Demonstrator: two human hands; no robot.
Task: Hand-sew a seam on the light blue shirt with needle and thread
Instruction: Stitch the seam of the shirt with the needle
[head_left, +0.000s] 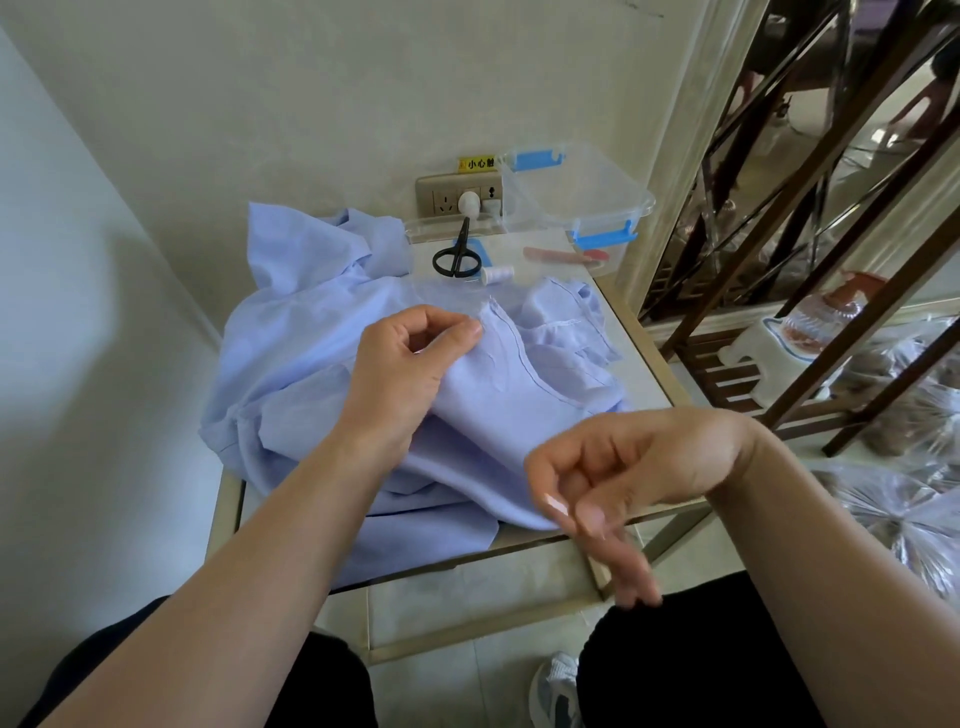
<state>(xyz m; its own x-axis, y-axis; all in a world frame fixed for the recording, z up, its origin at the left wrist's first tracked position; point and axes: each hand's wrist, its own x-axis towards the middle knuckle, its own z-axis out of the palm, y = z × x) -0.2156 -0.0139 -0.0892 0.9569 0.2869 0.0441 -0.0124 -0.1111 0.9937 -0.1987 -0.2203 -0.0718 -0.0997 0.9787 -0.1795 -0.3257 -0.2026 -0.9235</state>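
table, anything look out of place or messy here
Nothing is spilled or damaged. The shirt is bunched and hangs over the table's front edge, so it could slip off. The scissors lie on a clear lid behind it.

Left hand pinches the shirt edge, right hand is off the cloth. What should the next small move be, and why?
Probably bring the right hand up to the stitched edge for the next stitch. The left hand pinches the light blue shirt beside that edge, while the right hand is blurred, apart from the cloth, with no needle discernible.
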